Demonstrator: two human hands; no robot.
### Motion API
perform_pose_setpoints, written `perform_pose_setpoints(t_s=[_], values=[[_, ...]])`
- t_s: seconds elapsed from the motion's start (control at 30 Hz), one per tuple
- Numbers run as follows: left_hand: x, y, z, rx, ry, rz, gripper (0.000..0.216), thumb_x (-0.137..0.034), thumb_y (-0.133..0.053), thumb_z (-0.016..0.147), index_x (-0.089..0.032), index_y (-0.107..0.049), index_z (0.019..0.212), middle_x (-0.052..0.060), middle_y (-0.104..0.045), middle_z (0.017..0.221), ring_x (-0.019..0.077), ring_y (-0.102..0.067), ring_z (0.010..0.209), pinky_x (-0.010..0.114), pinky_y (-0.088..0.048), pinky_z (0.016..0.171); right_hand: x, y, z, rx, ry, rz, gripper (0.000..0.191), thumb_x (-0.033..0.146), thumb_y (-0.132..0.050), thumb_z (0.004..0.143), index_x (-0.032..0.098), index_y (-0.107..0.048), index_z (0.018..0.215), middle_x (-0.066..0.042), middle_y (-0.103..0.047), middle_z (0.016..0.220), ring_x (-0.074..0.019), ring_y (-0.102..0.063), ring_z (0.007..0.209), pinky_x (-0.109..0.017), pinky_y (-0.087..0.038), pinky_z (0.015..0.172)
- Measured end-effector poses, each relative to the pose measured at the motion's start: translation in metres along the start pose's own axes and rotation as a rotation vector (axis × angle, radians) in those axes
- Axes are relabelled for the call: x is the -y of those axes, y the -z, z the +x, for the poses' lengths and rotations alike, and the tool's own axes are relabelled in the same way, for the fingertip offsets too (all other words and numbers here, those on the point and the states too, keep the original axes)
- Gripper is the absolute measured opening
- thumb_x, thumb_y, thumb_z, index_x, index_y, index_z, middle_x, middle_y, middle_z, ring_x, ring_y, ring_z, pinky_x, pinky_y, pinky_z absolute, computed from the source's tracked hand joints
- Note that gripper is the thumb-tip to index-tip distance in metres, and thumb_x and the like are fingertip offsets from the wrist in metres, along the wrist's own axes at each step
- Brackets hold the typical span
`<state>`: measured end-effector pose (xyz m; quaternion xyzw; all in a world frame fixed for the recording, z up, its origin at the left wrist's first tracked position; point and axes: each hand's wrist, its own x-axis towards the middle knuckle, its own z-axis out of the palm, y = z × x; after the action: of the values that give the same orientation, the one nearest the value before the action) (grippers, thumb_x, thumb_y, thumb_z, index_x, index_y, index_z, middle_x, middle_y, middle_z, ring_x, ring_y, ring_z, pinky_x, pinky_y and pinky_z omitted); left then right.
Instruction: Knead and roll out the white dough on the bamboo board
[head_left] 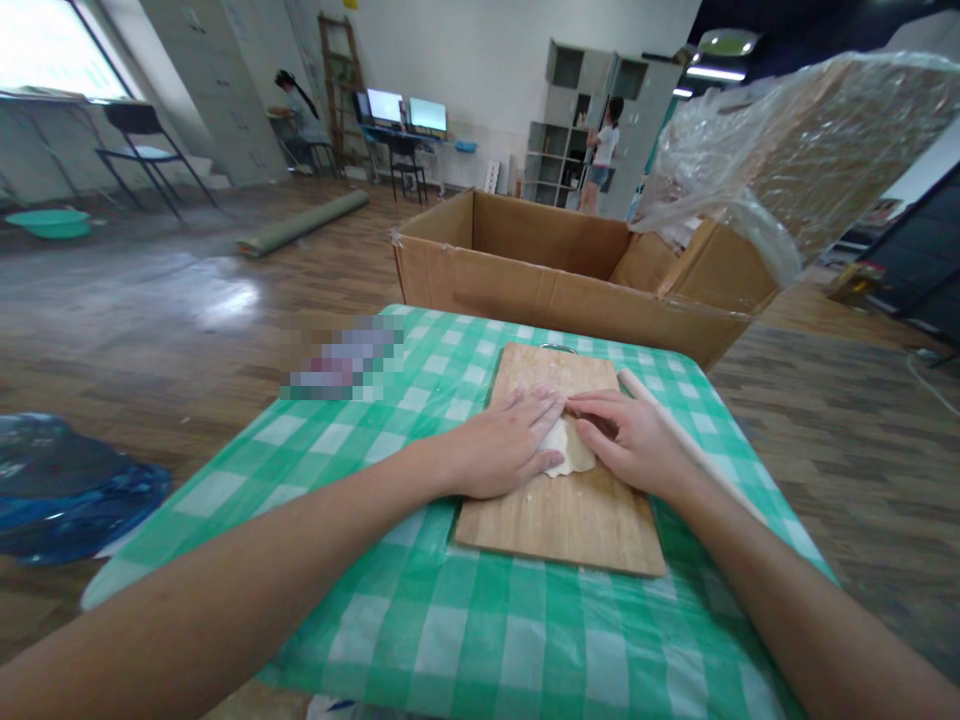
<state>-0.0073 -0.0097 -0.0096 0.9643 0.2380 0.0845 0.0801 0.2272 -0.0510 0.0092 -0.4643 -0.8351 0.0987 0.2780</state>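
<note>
A thin, pale piece of dough (570, 452) with an uneven edge lies on a wooden cutting board (562, 530). My left hand (510, 440) rests flat over its left side, fingers stretched out and thumb spread, hiding part of it. From the right, my right hand (634, 435) reaches in with its fingers bent over the far edge of the dough and its thumb at the surface, a gap showing between them. The fingertips of both hands nearly meet. Beside the board, partly behind my right forearm, a wooden rolling pin (637, 388) lies at a slant.
A green checked cloth (450, 620) covers the table. At its far left edge is a pixelated patch. Beyond the table stands a big cardboard box (510, 280) with plastic wrap (847, 140). A blue plastic bottle (75, 490) is at left. Two people are farther back.
</note>
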Motion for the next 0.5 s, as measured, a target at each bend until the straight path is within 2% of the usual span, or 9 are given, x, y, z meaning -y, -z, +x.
perform_pose_setpoints(t_s=[0.27, 0.5], values=[[0.000, -0.003, -0.004, -0.001, 0.011, -0.018, 0.073, -0.058, -0.028, 0.106, -0.010, -0.032, 0.161, 0.018, -0.026, 0.169, 0.0293, -0.018, 0.159, 0.048, -0.010, 0.129, -0.008, 0.014, 0.001, 0.205, 0.085, -0.007, 0.038, 0.047, -0.069, 0.093, 0.027, -0.075, 0.125, -0.011, -0.068, 0.139, -0.0343, -0.063, 0.126, -0.059, -0.048, 0.106], [-0.001, -0.005, -0.001, -0.102, 0.012, -0.049, 0.064, -0.054, -0.029, 0.107, -0.016, -0.037, 0.158, 0.014, -0.036, 0.166, 0.0272, -0.027, 0.157, 0.046, -0.016, 0.128, -0.008, 0.008, -0.001, 0.144, 0.052, 0.025, 0.039, 0.048, -0.070, 0.093, 0.026, -0.075, 0.125, -0.010, -0.071, 0.134, -0.0308, -0.066, 0.121, -0.052, -0.051, 0.102]])
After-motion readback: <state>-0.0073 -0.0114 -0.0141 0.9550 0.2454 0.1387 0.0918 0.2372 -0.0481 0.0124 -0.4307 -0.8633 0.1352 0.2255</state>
